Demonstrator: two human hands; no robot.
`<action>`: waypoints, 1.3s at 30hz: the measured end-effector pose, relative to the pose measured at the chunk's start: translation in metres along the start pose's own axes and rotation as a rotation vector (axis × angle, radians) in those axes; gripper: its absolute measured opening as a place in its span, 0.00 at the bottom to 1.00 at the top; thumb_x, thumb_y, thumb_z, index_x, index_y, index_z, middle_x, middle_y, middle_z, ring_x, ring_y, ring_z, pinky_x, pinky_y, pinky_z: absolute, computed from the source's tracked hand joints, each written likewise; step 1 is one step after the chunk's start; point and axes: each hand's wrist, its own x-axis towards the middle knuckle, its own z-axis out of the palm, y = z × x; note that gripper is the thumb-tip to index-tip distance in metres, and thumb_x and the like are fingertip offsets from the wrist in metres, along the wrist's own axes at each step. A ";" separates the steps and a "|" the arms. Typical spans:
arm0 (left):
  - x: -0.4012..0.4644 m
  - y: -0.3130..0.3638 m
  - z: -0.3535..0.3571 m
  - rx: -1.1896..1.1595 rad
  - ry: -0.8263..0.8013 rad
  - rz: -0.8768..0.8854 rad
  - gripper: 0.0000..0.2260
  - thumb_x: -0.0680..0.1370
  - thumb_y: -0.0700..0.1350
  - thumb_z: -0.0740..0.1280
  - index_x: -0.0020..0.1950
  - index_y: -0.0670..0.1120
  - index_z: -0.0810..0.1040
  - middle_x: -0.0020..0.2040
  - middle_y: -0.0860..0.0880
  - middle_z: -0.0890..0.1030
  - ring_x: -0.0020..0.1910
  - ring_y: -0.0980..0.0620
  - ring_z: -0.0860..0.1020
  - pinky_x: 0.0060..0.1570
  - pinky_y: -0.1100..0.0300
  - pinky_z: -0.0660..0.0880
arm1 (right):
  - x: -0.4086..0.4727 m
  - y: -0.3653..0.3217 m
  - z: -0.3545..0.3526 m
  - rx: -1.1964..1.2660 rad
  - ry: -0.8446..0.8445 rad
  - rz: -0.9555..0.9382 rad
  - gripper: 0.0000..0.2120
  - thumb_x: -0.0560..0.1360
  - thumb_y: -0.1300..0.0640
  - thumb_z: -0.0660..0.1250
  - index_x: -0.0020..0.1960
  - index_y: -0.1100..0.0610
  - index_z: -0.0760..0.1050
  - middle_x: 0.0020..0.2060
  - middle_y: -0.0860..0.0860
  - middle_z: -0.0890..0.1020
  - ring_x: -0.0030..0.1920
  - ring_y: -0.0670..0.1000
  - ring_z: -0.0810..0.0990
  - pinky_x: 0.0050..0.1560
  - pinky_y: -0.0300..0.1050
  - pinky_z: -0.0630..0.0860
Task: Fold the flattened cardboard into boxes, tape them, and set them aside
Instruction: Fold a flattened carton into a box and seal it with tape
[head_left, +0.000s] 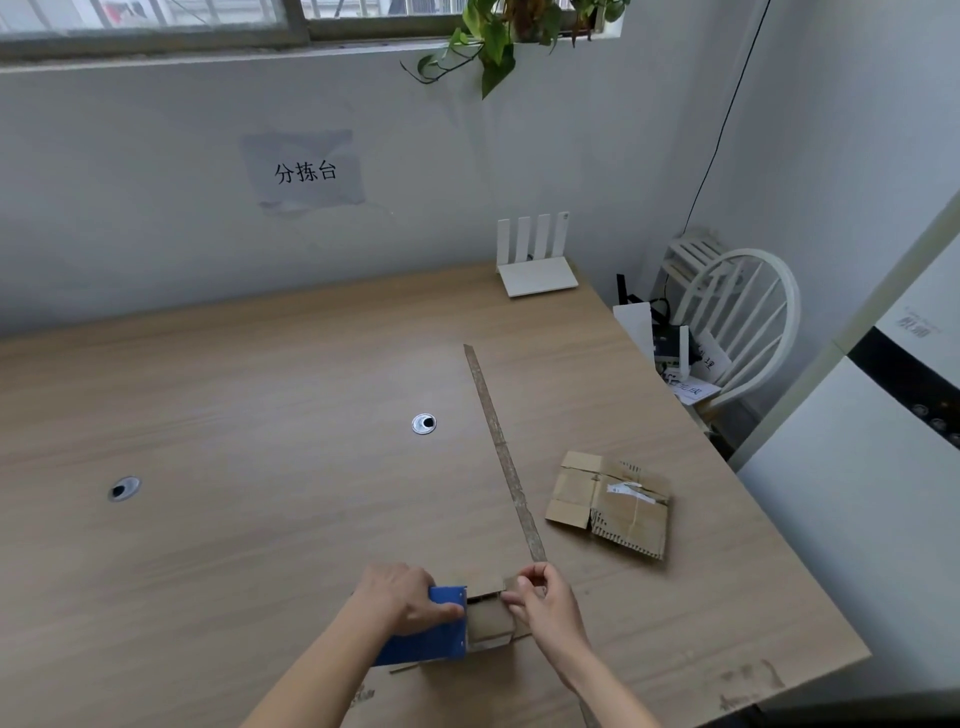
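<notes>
low in the frame, the left hand (402, 597) grips a blue tape dispenser (426, 631), steadying it while the right hand (540, 603) pinches the tape end against a small box (491, 621). flat cardboard (610, 501) waits right on the tabletop (234, 415).

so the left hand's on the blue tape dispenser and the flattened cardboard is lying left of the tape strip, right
Not quite. The left hand does hold the blue tape dispenser, but the flattened cardboard lies right of the tape strip, as the head view shows.
</notes>
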 end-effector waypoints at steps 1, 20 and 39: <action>0.001 0.003 -0.001 0.016 -0.031 -0.010 0.31 0.75 0.73 0.56 0.63 0.52 0.79 0.56 0.49 0.82 0.48 0.49 0.77 0.44 0.55 0.68 | 0.000 -0.001 0.001 -0.017 0.004 0.000 0.03 0.83 0.61 0.61 0.53 0.58 0.74 0.48 0.56 0.83 0.47 0.49 0.87 0.53 0.48 0.84; 0.002 -0.016 0.002 -0.144 0.001 0.011 0.30 0.73 0.75 0.56 0.61 0.56 0.81 0.56 0.51 0.83 0.51 0.49 0.79 0.44 0.55 0.70 | 0.022 -0.004 0.013 -0.316 0.172 0.127 0.04 0.75 0.60 0.73 0.42 0.53 0.82 0.35 0.48 0.86 0.37 0.48 0.86 0.53 0.50 0.83; 0.003 -0.018 0.014 -0.070 0.140 0.062 0.30 0.73 0.76 0.54 0.58 0.58 0.81 0.51 0.51 0.83 0.46 0.48 0.77 0.39 0.55 0.68 | 0.002 -0.011 0.033 -0.665 0.136 0.075 0.18 0.68 0.38 0.76 0.50 0.46 0.76 0.50 0.46 0.82 0.54 0.49 0.79 0.47 0.42 0.71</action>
